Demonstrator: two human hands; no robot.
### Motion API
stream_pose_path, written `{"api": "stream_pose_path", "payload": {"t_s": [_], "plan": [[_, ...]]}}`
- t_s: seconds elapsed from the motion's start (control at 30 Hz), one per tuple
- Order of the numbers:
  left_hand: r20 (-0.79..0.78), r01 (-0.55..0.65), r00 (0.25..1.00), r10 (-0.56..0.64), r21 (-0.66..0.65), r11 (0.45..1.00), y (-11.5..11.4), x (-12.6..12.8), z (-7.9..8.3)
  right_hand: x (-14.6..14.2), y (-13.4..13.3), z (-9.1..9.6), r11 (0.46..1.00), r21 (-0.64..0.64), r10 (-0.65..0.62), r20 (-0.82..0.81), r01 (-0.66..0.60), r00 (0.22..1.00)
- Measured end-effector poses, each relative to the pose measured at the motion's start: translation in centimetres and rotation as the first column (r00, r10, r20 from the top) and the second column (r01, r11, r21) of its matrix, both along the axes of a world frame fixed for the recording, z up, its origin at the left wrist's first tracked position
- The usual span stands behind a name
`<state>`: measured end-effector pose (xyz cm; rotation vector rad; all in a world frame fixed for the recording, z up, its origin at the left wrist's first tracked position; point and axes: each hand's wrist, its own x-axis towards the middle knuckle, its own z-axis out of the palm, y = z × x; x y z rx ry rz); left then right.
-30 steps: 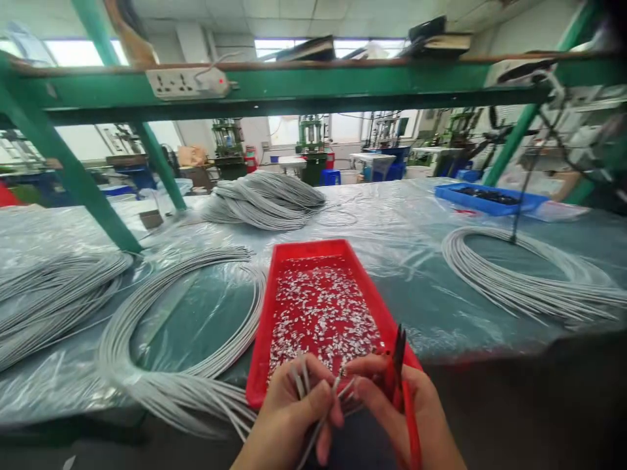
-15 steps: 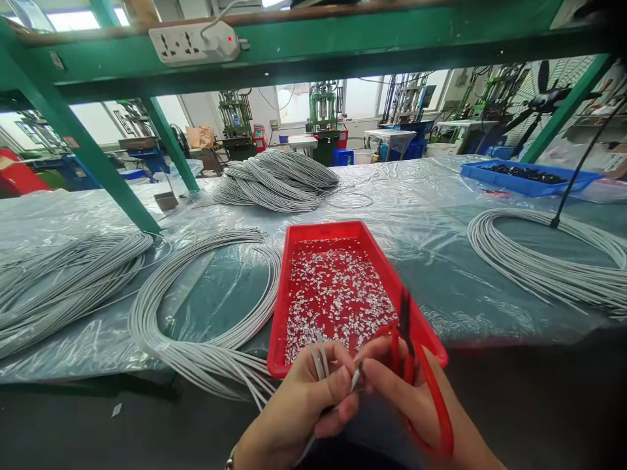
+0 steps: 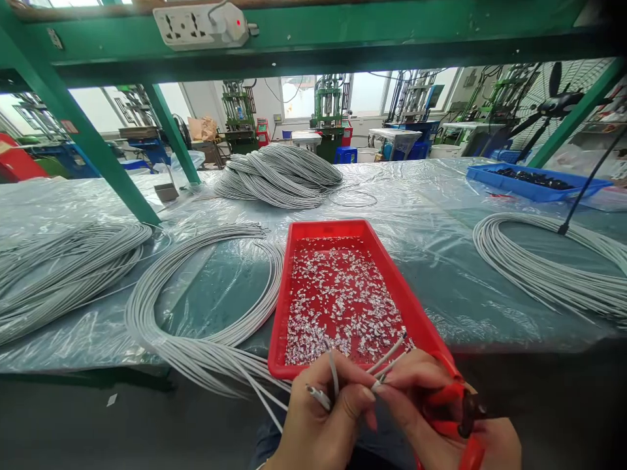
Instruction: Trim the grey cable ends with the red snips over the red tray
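My left hand (image 3: 328, 411) is closed around several thin white cables (image 3: 318, 396), whose cut ends stick out between its fingers. My right hand (image 3: 431, 405) meets it, with thumb and forefinger pinched on a cable at the fingertips. Red-handled scissors (image 3: 448, 395) rest in the right palm, their dark blades turned to the right and blurred. Two cable ends (image 3: 392, 352) point up and right over the near edge of a red tray (image 3: 280, 313). Small silvery scraps (image 3: 337, 300) are scattered across the tray's floor. The exact spot between the fingertips is partly hidden.
Coils of grey-white cable lie left (image 3: 147, 307), far left (image 3: 73, 281), behind (image 3: 279, 176) and right (image 3: 494, 254) on the plastic-covered table (image 3: 441, 287). A blue tray (image 3: 539, 189) of black parts stands back right. A green frame beam (image 3: 392, 39) crosses above.
The scissors have swung from blades up to blades pointing right in my right hand. Cable ends now show above the fingertips, pointing up and right. The view has shifted slightly.
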<state>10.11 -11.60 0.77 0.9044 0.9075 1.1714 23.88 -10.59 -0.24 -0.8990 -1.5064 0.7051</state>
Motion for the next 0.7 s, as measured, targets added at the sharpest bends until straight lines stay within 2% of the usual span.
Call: {"api": "stream_pose_path", "payload": {"t_s": [0.13, 0.23, 0.3, 0.4, 0.5, 0.6, 0.7], "plan": [[-0.084, -0.125, 0.987, 0.138, 0.148, 0.981, -0.1, 0.5, -0.7, 0.2, 0.0, 0.1, 0.993, -0.113, 0.036, -0.088, -0.046, 0.995], [-0.110, -0.225, 0.959, 0.263, 0.272, 0.936, -0.1, 0.8, -0.7, 0.4, 0.2, 0.3, 0.990, -0.133, 0.042, -0.083, -0.053, 0.996], [-0.148, -0.236, 0.947, 0.286, 0.286, 0.929, -0.1, 0.8, -0.5, 0.6, 0.3, 0.4, 0.987, -0.149, 0.043, -0.067, -0.052, 0.997], [-0.104, -0.142, 0.983, 0.153, 0.103, 0.984, 0.1, 0.5, -0.1, 0.7, 0.4, 0.2, 0.983, -0.175, 0.055, -0.045, -0.062, 0.997], [0.036, -0.022, 0.999, 0.024, -0.049, 0.999, 0.5, 0.2, 0.0, 0.7, 0.4, -0.1, 0.993, -0.113, 0.038, 0.008, -0.037, 0.999], [0.140, 0.084, 0.986, -0.085, 0.012, 0.996, 1.0, -0.1, -1.0, 0.6, 0.7, 0.0, 0.998, -0.054, -0.012, 0.030, 0.014, 0.999], [0.189, 0.191, 0.960, -0.208, 0.102, 0.976, 1.4, -0.3, -2.4, 0.7, 1.1, 0.7, 0.971, -0.229, 0.067, -0.030, -0.072, 0.997]]}}
